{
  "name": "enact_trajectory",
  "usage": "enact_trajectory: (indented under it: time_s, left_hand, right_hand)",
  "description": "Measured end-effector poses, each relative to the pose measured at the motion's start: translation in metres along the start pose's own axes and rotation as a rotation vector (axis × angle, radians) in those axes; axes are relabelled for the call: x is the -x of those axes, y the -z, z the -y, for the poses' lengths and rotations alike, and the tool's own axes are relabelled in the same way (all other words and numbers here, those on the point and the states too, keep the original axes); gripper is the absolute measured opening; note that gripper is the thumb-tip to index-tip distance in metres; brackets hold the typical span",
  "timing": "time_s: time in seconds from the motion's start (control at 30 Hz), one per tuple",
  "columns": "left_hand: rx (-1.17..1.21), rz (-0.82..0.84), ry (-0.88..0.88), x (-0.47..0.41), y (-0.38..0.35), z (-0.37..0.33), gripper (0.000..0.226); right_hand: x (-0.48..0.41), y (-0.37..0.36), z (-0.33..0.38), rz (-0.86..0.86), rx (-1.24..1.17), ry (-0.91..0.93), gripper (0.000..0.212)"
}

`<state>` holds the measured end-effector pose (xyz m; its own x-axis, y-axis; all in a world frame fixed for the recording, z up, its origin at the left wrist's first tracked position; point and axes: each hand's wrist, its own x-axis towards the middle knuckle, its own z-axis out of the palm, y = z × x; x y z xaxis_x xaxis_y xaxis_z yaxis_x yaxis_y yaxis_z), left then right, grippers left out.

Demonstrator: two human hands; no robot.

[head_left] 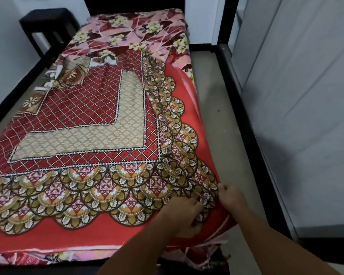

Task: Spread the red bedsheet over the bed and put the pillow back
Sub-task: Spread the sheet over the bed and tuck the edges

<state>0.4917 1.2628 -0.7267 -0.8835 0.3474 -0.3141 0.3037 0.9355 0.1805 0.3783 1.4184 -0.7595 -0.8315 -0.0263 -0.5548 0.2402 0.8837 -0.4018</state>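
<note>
left hand [184,213] and right hand [229,196] — fingers [195,206] clamped on the red bedsheet [99,100] at its near corner.

A narrow bed with a dark frame [240,100] is seen from its near end. Its mattress is covered by a pink and dark red cloth with white flowers [147,26]. A red bedsheet with gold and white round patterns [107,135] is laid on that cloth. The flowered cloth is left bare at the far end, where the red bedsheet is crumpled.
</note>
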Motion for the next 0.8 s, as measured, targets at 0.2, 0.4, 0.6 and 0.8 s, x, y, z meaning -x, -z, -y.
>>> enact_trajectory:
  time_s: [0.2, 0.4, 0.6, 0.8]
  left_hand:
    - [0.079, 0.263, 0.096, -0.016, 0.009, -0.003, 0.077]
    - [0.302, 0.262, 0.265, -0.042, 0.079, 0.021, 0.044]
    - [0.398, -0.138, 0.581, -0.054, 0.142, 0.066, 0.026]
    - [0.389, -0.162, 0.780, -0.090, 0.223, 0.082, 0.039]
  right_hand:
    - [-0.006, -0.008, 0.014, 0.079, 0.095, -0.114, 0.041]
    - [-0.017, 0.055, 0.106, -0.130, 0.266, 0.064, 0.043]
    - [-0.030, 0.136, 0.175, -0.148, 0.208, 0.339, 0.021]
    - [-0.047, 0.233, 0.223, -0.131, 0.170, 0.521, 0.017]
